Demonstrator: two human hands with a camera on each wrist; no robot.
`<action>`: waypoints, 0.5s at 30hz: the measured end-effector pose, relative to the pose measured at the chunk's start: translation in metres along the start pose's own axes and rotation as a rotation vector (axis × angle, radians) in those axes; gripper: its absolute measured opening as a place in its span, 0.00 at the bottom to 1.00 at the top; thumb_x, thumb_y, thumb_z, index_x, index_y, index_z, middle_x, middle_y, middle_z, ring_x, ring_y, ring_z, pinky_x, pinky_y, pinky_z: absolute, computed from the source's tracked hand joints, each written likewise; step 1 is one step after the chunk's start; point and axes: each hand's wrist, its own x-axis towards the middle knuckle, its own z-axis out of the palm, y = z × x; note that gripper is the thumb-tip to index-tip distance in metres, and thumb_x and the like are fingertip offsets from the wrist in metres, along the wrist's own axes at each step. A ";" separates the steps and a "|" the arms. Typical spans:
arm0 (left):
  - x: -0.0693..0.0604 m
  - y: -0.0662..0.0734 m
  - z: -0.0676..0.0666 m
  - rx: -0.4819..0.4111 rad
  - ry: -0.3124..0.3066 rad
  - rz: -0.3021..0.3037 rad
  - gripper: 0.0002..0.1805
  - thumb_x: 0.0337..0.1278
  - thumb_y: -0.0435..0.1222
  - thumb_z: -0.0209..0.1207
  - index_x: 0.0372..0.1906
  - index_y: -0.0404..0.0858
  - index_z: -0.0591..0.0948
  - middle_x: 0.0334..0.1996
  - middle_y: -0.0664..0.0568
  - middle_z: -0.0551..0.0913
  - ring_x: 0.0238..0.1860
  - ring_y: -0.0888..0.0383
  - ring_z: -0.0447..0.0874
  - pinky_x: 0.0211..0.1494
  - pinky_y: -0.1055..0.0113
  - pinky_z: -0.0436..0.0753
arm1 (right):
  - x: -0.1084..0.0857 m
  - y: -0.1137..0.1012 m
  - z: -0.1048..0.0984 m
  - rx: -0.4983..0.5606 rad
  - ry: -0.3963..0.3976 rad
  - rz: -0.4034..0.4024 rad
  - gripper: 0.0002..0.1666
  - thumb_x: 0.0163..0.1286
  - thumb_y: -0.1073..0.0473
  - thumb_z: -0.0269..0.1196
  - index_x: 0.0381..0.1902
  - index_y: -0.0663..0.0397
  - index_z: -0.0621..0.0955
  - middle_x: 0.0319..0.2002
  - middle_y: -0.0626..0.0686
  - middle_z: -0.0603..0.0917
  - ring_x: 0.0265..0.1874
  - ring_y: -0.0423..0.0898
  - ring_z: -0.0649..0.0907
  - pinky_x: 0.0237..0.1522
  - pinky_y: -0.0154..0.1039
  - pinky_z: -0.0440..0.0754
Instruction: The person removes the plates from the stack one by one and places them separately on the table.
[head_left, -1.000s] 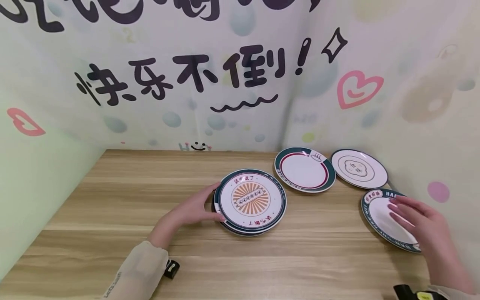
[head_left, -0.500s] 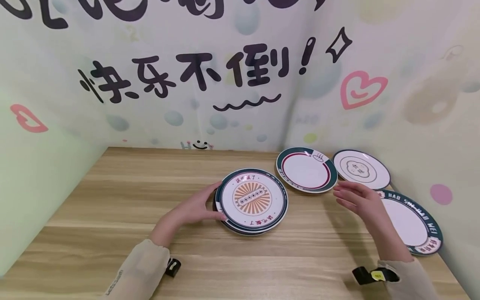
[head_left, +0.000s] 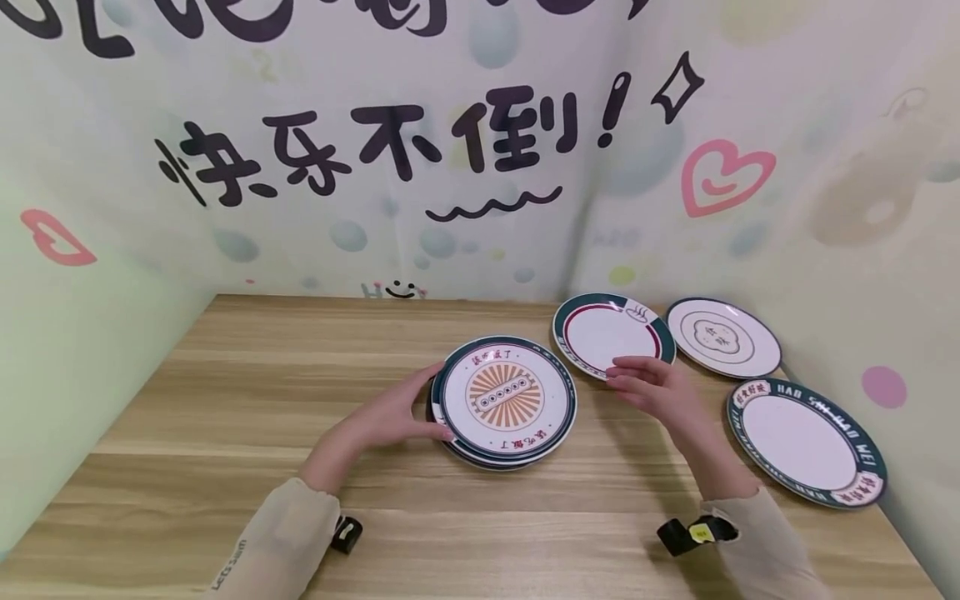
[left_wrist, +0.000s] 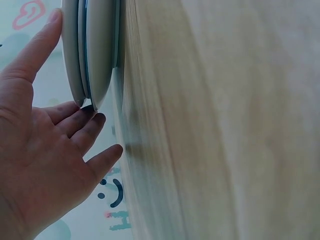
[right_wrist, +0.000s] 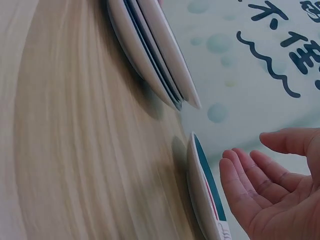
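Note:
In the head view my left hand [head_left: 386, 414] rests against the left rim of a stack of plates. Its thumb and fingers are spread along the edge. The top plate [head_left: 504, 398] is white with a dark rim and an orange sunburst. From the left wrist, the stacked plates [left_wrist: 90, 50] show edge-on, with fingertips at the rim. My right hand [head_left: 663, 400] hovers, fingers loosely extended and holding nothing, near the front edge of a white plate with a green rim and red ring [head_left: 607, 333]. The right wrist view shows that plate's edge [right_wrist: 202, 195] beside the fingers.
At the back right lies a white plate with a thin dark rim [head_left: 723, 337]. A larger plate with a dark lettered rim [head_left: 806, 442] lies at the right table side. The wooden table [head_left: 247, 375] meets a printed wall cloth [head_left: 300, 242] at its back edge.
My right hand has moved left from over the lettered plate to the red-ringed plate. The lettered plate is uncovered. My left hand stays at the stack.

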 end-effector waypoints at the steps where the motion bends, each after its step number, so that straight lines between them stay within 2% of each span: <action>1: 0.000 0.000 0.000 -0.001 -0.001 0.000 0.62 0.44 0.58 0.74 0.80 0.42 0.52 0.79 0.42 0.56 0.79 0.41 0.53 0.80 0.44 0.59 | 0.001 0.000 0.003 -0.002 -0.007 0.008 0.32 0.73 0.59 0.61 0.67 0.73 0.66 0.45 0.39 0.87 0.44 0.31 0.86 0.51 0.27 0.85; 11: 0.000 0.000 0.000 0.004 0.001 0.000 0.62 0.43 0.59 0.74 0.80 0.43 0.53 0.79 0.43 0.56 0.79 0.42 0.53 0.79 0.44 0.59 | 0.009 0.003 0.032 -0.065 -0.029 0.028 0.30 0.72 0.62 0.61 0.66 0.73 0.68 0.56 0.62 0.83 0.43 0.30 0.84 0.52 0.31 0.85; 15: 0.000 -0.001 -0.001 0.006 0.001 -0.005 0.63 0.43 0.58 0.74 0.80 0.42 0.52 0.79 0.42 0.56 0.79 0.41 0.53 0.80 0.43 0.59 | 0.013 0.007 0.040 -0.136 -0.027 0.011 0.30 0.71 0.62 0.63 0.66 0.71 0.70 0.58 0.68 0.80 0.43 0.32 0.82 0.49 0.27 0.84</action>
